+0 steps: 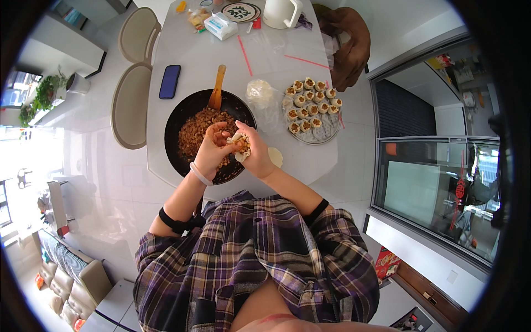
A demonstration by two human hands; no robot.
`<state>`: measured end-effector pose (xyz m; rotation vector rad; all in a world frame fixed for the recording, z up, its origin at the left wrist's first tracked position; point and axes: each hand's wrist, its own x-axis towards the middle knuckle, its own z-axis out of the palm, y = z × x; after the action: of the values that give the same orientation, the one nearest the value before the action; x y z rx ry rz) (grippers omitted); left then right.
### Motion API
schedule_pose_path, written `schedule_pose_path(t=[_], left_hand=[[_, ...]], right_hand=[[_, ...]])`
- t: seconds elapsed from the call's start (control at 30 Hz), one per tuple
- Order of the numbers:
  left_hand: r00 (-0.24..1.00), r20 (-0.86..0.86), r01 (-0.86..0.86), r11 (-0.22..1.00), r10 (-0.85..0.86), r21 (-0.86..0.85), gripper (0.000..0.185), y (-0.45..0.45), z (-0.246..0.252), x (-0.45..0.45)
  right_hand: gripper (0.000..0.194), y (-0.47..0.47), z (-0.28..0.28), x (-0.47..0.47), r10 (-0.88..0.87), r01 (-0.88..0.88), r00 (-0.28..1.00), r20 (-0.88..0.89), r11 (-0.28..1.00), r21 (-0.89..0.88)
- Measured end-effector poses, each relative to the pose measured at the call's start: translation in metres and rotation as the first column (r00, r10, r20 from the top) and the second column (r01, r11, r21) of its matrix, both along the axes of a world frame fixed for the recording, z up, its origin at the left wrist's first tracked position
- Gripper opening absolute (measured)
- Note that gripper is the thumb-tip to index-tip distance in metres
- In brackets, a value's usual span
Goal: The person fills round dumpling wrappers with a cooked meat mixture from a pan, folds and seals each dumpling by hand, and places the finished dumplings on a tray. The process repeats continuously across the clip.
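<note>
My right hand (pixel 257 153) cups a dough wrapper with filling (pixel 242 147), its edge pleated and its top uncovered. The fingers of my left hand (pixel 215 145) touch the filling and the wrapper's near side; some filling sticks to them. Both hands are above the right side of a black pan (pixel 170 145) of brown rice-like filling (pixel 193 133), where a wooden spatula (pixel 215 97) leans. A flat round wrapper (pixel 275 157) lies on the table by my right hand. Behind it, a stack of wrappers (pixel 260 92) rests on plastic. Several filled dumplings (pixel 309 96) stand on a round tray (pixel 321 135).
A phone (pixel 170 81) lies left of the pan on the pale table (pixel 195 54). Farther back are a tissue pack (pixel 220 25), a white kettle (pixel 282 13), a round patterned mat (pixel 239 12) and clear plastic bags (pixel 269 43). Two chairs (pixel 130 106) stand at the left.
</note>
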<state>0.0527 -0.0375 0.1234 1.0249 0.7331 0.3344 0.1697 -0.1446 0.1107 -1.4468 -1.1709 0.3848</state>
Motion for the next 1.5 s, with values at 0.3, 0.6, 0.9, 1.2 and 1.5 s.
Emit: schedule_pose_path(t=[0.3,0.6,0.9,1.2,1.5], left_hand=[[0.988,0.008,-0.152,0.970,0.153,0.192,0.077,-0.005,0.007,0.008],[0.995,-0.027,-0.087,0.972,0.095,0.220,0.075,-0.009,0.001,0.009],[0.986,-0.013,-0.168,0.986,0.168,-0.020,0.070,-0.006,-0.014,0.005],[0.992,0.055,-0.117,0.986,0.111,0.119,0.069,-0.012,-0.008,0.012],[0.988,0.024,-0.154,0.983,0.152,0.100,0.071,-0.010,-0.007,0.010]], right_hand=[[0.070,0.005,-0.001,0.001,-0.085,0.084,0.996,-0.026,0.996,-0.025],[0.078,0.004,-0.002,0.003,-0.050,0.052,0.996,0.070,0.998,-0.019],[0.070,0.013,0.003,0.012,-0.113,0.117,0.990,0.080,0.992,-0.048],[0.051,0.010,0.012,0.017,-0.091,0.093,0.995,0.030,0.992,-0.088],[0.083,-0.003,0.023,0.014,0.069,-0.126,0.948,-0.312,0.978,-0.169]])
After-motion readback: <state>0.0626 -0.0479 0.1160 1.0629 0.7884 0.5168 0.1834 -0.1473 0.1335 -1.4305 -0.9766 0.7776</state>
